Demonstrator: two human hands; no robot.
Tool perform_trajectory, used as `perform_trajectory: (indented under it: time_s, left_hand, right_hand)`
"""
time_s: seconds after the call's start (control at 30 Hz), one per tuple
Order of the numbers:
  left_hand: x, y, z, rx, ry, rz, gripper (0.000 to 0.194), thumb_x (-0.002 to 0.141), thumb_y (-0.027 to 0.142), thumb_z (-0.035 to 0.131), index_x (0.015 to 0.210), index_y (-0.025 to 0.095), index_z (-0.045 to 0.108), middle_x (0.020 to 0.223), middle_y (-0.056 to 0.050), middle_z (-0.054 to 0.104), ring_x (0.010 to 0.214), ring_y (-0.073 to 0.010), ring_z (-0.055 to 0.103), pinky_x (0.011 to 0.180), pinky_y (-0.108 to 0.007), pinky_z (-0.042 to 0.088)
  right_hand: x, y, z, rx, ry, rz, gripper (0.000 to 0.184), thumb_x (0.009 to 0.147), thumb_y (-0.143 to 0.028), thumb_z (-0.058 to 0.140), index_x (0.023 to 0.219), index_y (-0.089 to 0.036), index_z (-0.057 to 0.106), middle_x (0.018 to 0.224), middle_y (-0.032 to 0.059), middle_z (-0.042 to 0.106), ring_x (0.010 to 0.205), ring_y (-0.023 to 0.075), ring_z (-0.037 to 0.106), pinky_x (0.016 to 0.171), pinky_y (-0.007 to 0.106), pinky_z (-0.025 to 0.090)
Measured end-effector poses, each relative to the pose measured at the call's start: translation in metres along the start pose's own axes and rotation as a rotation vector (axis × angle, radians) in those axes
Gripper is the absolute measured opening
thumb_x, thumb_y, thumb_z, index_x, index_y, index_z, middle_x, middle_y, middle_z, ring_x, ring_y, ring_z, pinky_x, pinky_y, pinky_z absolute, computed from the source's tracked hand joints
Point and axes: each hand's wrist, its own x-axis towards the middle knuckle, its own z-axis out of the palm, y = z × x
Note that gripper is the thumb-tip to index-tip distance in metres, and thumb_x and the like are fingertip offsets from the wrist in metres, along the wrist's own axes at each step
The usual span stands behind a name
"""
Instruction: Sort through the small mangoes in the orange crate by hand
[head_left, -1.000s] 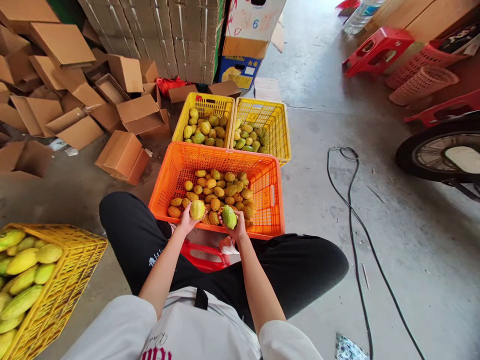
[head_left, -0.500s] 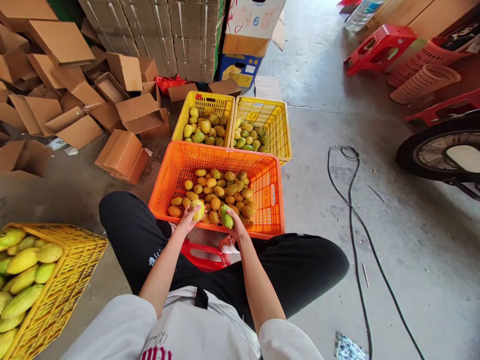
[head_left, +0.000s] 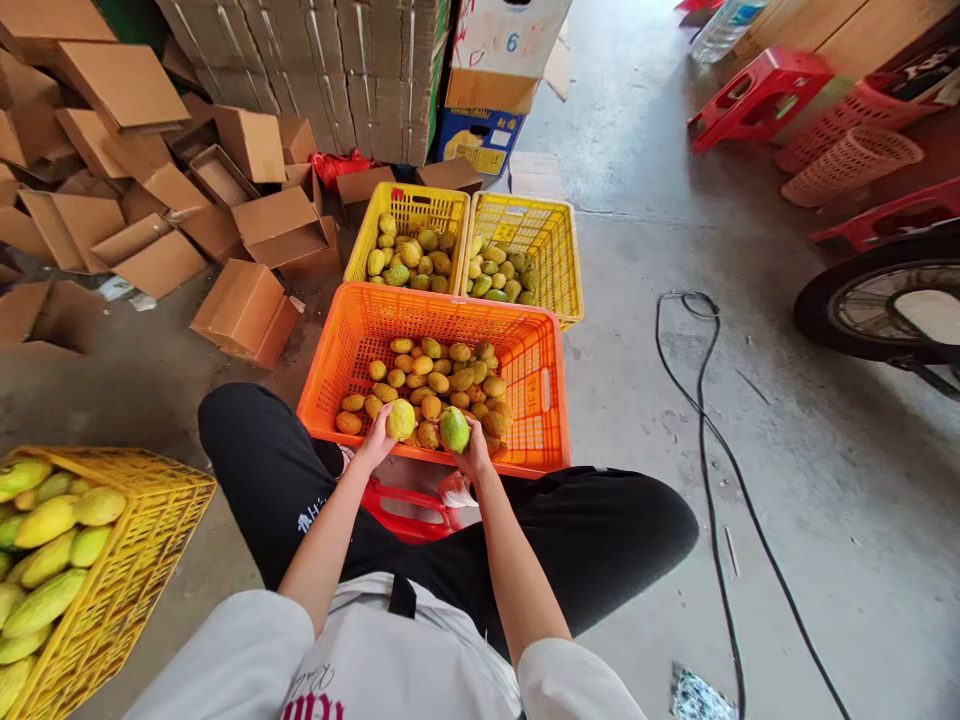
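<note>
- Over the near edge of the orange crate (head_left: 536, 390), holding a yellow fruit (head_left: 400, 420) in the left hand (head_left: 381, 437) and a green fruit (head_left: 454, 430) in the right hand (head_left: 475, 455), with a gap between the two.
- Reading the clock from the crate's middle, with twelve pointing away from the body.
- Gripping the yellow fruit at about seven o'clock, with the left fingers closed on its side.
- Gripping the green fruit at about five o'clock, with the right fingers curled against it; unable to tell how far they reach underneath.
- Seen just beyond both hands, spread over the crate's bottom: many yellow, orange and greenish fruits (head_left: 439, 383).
- Sitting with knees apart in black trousers (head_left: 600, 540), with a red plastic piece (head_left: 427, 535) between the legs at six o'clock.
- Set side by side just past the far rim: a yellow crate (head_left: 429, 212) near twelve o'clock and another yellow crate (head_left: 559, 240) at one, both holding fruit.
- Standing at eight o'clock: a third yellow crate (head_left: 150, 510) filled with longer fruit (head_left: 56, 540).
- Strewn at ten o'clock: cardboard boxes (head_left: 277, 220).
- Placed farther off: a blue box (head_left: 480, 140) at twelve, a red stool (head_left: 757, 100) at two and a wheel (head_left: 870, 305) at three.
- Lying looped near three o'clock on the grey floor (head_left: 615, 380): a black cable (head_left: 701, 405).
</note>
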Motion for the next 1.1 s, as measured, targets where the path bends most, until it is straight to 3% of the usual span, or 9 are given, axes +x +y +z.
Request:
perform_trajectory:
  time_s: [0.2, 0.33, 0.43, 0.6, 0.73, 0.87, 0.97, 1.1]
  left_hand:
    - [-0.007, 0.006, 0.005, 0.031, -0.021, -0.021, 0.041, 0.097, 0.039, 0.052, 0.131, 0.016, 0.058, 0.107, -0.013, 0.076, 0.099, -0.0270, 0.074, 0.088, -0.040, 0.059]
    - [-0.009, 0.007, 0.006, 0.043, -0.051, 0.024, 0.036, 0.095, 0.036, 0.056, 0.127, 0.020, 0.058, 0.109, -0.009, 0.075, 0.097, -0.0247, 0.074, 0.085, -0.038, 0.059]
    - [-0.010, 0.003, 0.004, 0.096, -0.054, 0.097, 0.031, 0.088, 0.034, 0.066, 0.116, 0.021, 0.060, 0.109, -0.008, 0.074, 0.096, -0.0226, 0.074, 0.084, -0.035, 0.059]
    - [-0.011, -0.002, 0.002, 0.217, -0.049, 0.139, 0.052, 0.067, 0.030, 0.087, 0.109, 0.022, 0.057, 0.103, -0.008, 0.073, 0.094, -0.0248, 0.073, 0.082, -0.036, 0.058]
    - [-0.012, -0.002, 0.002, 0.238, -0.023, 0.149, 0.051, 0.062, 0.033, 0.089, 0.100, 0.022, 0.056, 0.094, -0.006, 0.072, 0.089, -0.0228, 0.072, 0.075, -0.032, 0.055]
    - [-0.013, -0.003, 0.002, 0.275, 0.017, 0.199, 0.048, 0.059, 0.039, 0.088, 0.093, 0.022, 0.059, 0.088, -0.003, 0.070, 0.081, -0.0191, 0.068, 0.062, -0.024, 0.049]
    - [-0.011, -0.004, 0.001, 0.317, 0.003, 0.212, 0.046, 0.061, 0.042, 0.086, 0.098, 0.022, 0.066, 0.101, -0.007, 0.073, 0.094, -0.0231, 0.069, 0.063, -0.023, 0.050]
    - [-0.003, -0.006, -0.004, 0.300, -0.009, 0.231, 0.043, 0.074, 0.047, 0.076, 0.109, 0.023, 0.071, 0.126, -0.011, 0.070, 0.121, -0.0281, 0.062, 0.081, -0.028, 0.055]
  right_hand:
    - [0.004, 0.002, -0.005, -0.033, 0.047, -0.059, 0.027, 0.085, -0.052, 0.063, 0.085, -0.025, 0.068, 0.076, 0.0013, 0.076, 0.074, 0.0203, 0.073, 0.060, 0.028, 0.060]
    - [0.004, 0.005, -0.007, -0.065, 0.033, -0.084, 0.031, 0.077, -0.052, 0.078, 0.088, -0.025, 0.068, 0.081, -0.0002, 0.076, 0.075, 0.0188, 0.072, 0.068, 0.028, 0.061]
    - [0.001, 0.007, -0.007, -0.084, -0.009, -0.145, 0.037, 0.069, -0.045, 0.087, 0.092, -0.025, 0.067, 0.086, -0.0020, 0.075, 0.080, 0.0181, 0.073, 0.074, 0.029, 0.061]
    - [-0.004, 0.007, -0.003, -0.107, -0.018, -0.182, 0.041, 0.065, -0.039, 0.090, 0.096, -0.026, 0.066, 0.085, -0.0028, 0.073, 0.076, 0.0193, 0.072, 0.070, 0.031, 0.060]
    - [-0.005, 0.005, -0.002, -0.103, 0.016, -0.183, 0.036, 0.066, -0.036, 0.086, 0.095, -0.026, 0.066, 0.080, -0.0026, 0.072, 0.073, 0.0206, 0.072, 0.066, 0.032, 0.060]
    - [-0.005, 0.003, -0.002, -0.075, -0.009, -0.117, 0.027, 0.070, -0.041, 0.078, 0.088, -0.022, 0.068, 0.081, 0.0028, 0.074, 0.079, 0.0233, 0.074, 0.072, 0.034, 0.062]
    - [-0.004, 0.003, -0.002, -0.062, -0.057, -0.063, 0.027, 0.076, -0.045, 0.069, 0.084, -0.020, 0.070, 0.086, 0.0086, 0.076, 0.086, 0.0256, 0.075, 0.073, 0.035, 0.063]
    - [-0.003, 0.002, -0.003, -0.064, -0.069, -0.043, 0.029, 0.083, -0.047, 0.060, 0.082, -0.020, 0.071, 0.089, 0.0109, 0.077, 0.088, 0.0258, 0.075, 0.072, 0.034, 0.063]
